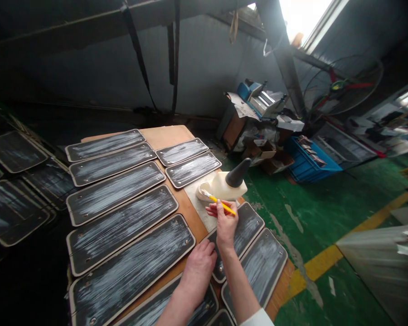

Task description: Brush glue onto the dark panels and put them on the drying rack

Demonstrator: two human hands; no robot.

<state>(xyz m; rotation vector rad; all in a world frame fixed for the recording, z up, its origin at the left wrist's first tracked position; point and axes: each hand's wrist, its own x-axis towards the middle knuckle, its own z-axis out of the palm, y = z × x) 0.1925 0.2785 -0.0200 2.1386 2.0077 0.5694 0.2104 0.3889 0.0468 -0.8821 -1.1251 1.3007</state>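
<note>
My right hand (227,222) is closed around a brush (228,208) with a yellow handle. The bristle end, coated in something white, is at the opening of a cream plastic bottle (219,186) lying on its side, which has a black cone-shaped part (238,174) standing on it. My left hand (200,266) rests palm down at the edge of a dark panel (246,226), its fingers lying together and holding nothing visible. Several similar dark rounded panels (132,267) with pale rims and white streaks lie in rows on a brown board (170,134).
More streaked panels (15,210) sit on a rack at the left. Beyond the board, a blue crate (309,165) with items in it stands on the green floor (282,199). A blue machine (261,97) sits on a bench, and a large fan (338,86) stands at right.
</note>
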